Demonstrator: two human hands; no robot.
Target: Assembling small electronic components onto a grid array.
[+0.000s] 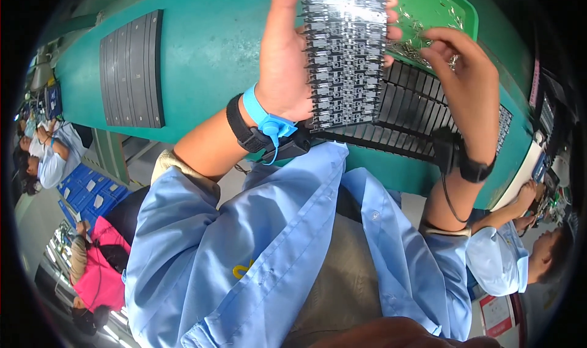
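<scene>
My left hand grips a panel by its sides, thumb on the left edge and fingertips showing past the right edge. Rows of small black-and-silver parts cover the panel, and fine pins stick out along both sides. To the right, my right hand hovers by a green tray with loose thin metal pieces in it. Its thumb and forefinger come close together in a pinch; whatever may be between them is too small to make out. A black slotted rack lies below the tray, partly behind the panel.
A dark grey ribbed plate lies on the green tabletop at left. A cord hangs at my right wrist. Another person works close on the right; others sit far left, near blue bins.
</scene>
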